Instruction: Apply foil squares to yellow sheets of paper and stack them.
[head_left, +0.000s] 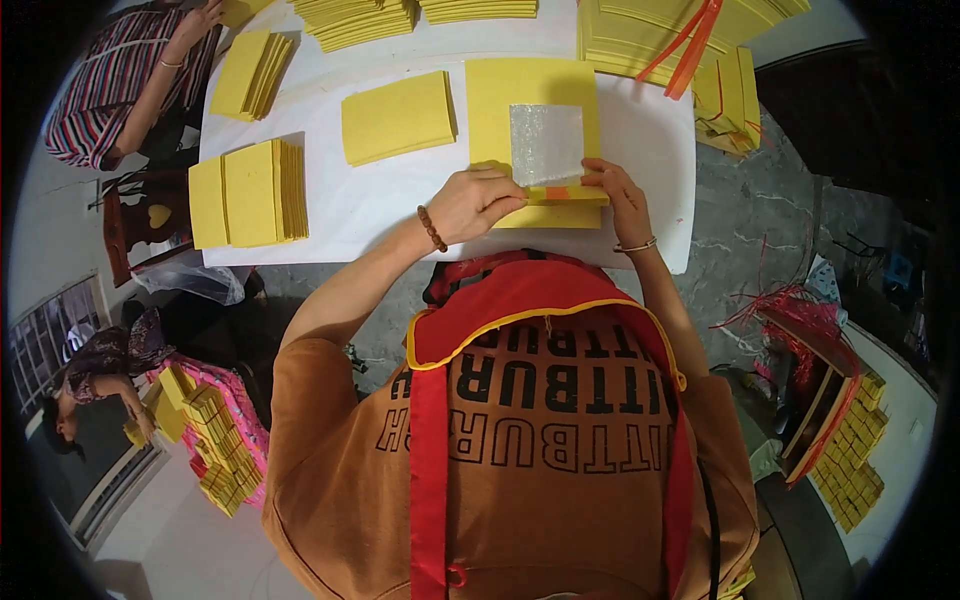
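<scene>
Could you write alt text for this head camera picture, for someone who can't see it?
Both hands, left and right, press on a yellow sheet with a silver square on a white table. Stacks of yellow paper lie around; another person's arm reaches in far left.

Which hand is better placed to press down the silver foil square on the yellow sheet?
Probably the right hand: its fingers lie beside the silver foil square's lower right corner on the yellow sheet, while the left hand is curled over the sheet's near edge.

Single head-worn fisheye; looks steeply down over chest onto white table (330,205) at twelve o'clock; close; rim bends edges.
</scene>
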